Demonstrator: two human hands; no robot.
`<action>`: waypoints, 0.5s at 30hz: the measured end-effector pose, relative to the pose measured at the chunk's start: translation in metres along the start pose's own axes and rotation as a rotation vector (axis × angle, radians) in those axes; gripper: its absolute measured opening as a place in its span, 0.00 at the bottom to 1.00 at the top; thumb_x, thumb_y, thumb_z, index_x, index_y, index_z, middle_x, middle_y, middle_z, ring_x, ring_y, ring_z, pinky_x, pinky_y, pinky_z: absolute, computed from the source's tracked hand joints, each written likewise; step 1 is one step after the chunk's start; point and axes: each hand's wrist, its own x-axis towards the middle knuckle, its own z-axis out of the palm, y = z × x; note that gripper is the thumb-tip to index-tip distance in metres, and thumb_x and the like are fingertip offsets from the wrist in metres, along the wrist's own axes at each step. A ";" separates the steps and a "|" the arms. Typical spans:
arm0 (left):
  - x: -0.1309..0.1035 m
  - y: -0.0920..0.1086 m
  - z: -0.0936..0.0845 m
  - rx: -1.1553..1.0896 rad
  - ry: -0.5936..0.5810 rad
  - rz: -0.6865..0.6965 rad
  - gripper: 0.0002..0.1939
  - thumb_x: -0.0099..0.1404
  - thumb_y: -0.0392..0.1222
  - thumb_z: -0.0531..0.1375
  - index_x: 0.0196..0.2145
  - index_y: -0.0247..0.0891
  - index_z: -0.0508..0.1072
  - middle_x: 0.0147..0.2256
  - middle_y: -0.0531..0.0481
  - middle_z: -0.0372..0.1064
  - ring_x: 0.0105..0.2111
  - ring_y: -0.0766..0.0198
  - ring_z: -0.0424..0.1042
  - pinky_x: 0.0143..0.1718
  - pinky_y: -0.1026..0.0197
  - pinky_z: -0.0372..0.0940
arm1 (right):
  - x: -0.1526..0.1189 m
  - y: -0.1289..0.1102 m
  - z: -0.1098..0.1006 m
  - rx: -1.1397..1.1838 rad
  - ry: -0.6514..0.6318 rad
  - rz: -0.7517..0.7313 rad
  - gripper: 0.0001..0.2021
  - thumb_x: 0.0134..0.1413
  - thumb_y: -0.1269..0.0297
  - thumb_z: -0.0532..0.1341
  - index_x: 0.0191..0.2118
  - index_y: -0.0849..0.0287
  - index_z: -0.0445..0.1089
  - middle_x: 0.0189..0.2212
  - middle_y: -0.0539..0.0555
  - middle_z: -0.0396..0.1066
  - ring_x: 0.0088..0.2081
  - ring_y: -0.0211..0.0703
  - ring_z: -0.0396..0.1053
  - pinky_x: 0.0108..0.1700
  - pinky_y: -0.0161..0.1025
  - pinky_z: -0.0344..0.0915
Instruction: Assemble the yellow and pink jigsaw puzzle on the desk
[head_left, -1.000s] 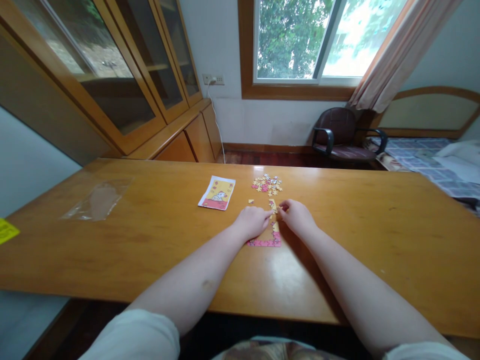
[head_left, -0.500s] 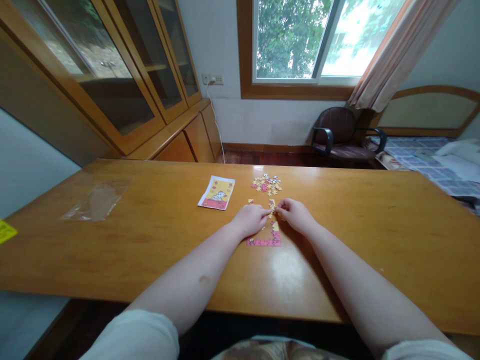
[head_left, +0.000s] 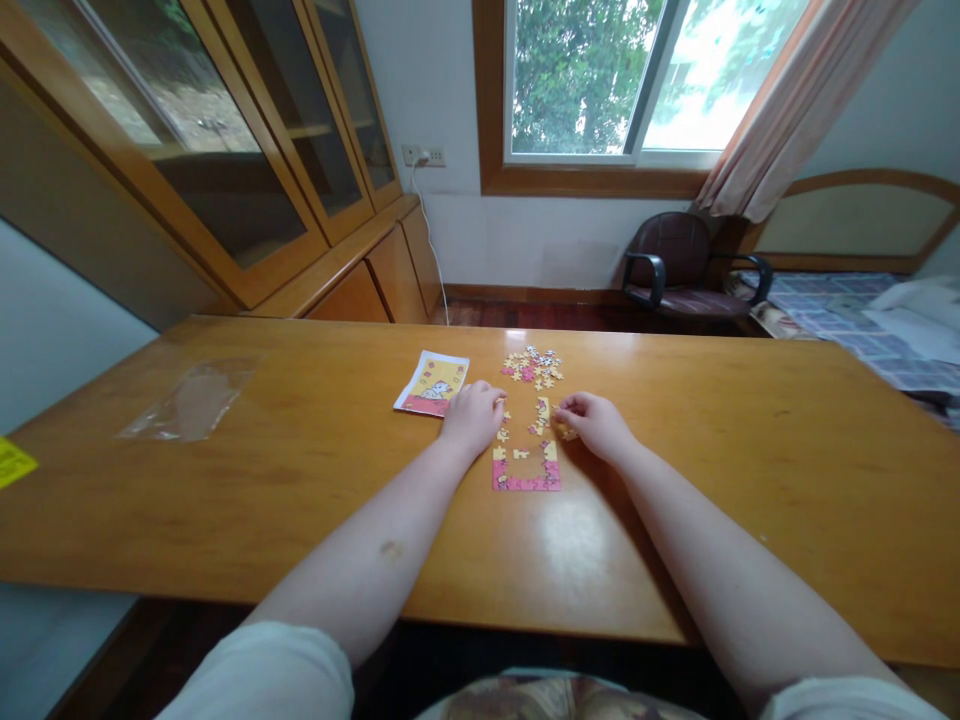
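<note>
A partly joined jigsaw puzzle (head_left: pixel 526 484) lies on the table, its pink bottom edge nearest me and yellow pieces up both sides. At its upper left, my left hand (head_left: pixel 474 420) is closed, fingertips on a small yellow puzzle piece (head_left: pixel 500 400); the hand covers a corner of the picture card (head_left: pixel 430 384). My right hand (head_left: pixel 598 424) is in a pinch just right of the joined yellow strip (head_left: pixel 542 412), with a puzzle piece (head_left: pixel 557 409) partly showing at the fingertips. Loose pieces (head_left: pixel 568 434) lie under that hand. A single yellow piece (head_left: pixel 520 454) rests inside the frame.
Beyond the puzzle is a heap of loose pieces (head_left: pixel 532 367). A clear plastic bag (head_left: pixel 196 400) lies on the left of the wooden table (head_left: pixel 315 500). A glass-door cabinet (head_left: pixel 315 240) stands at the left, an armchair (head_left: pixel 679 265) behind the table.
My left hand has moved left and away from me, from the right-hand strip to the upper-left piece, uncovering the left side of the puzzle. My right hand has barely moved.
</note>
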 end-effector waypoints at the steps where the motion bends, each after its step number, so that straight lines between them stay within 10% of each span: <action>1: 0.001 -0.002 0.001 0.014 0.005 -0.025 0.14 0.66 0.40 0.54 0.45 0.42 0.76 0.42 0.45 0.71 0.44 0.57 0.69 0.48 0.56 0.63 | 0.000 0.000 -0.001 -0.003 0.003 -0.003 0.08 0.50 0.61 0.61 0.32 0.61 0.72 0.28 0.52 0.75 0.29 0.39 0.69 0.33 0.34 0.63; 15: 0.008 -0.016 0.010 -0.032 -0.080 -0.057 0.14 0.66 0.43 0.55 0.46 0.42 0.76 0.44 0.46 0.73 0.46 0.58 0.70 0.49 0.59 0.64 | -0.004 -0.009 -0.004 -0.123 0.021 -0.053 0.11 0.53 0.61 0.60 0.38 0.59 0.76 0.29 0.52 0.75 0.27 0.37 0.66 0.33 0.35 0.61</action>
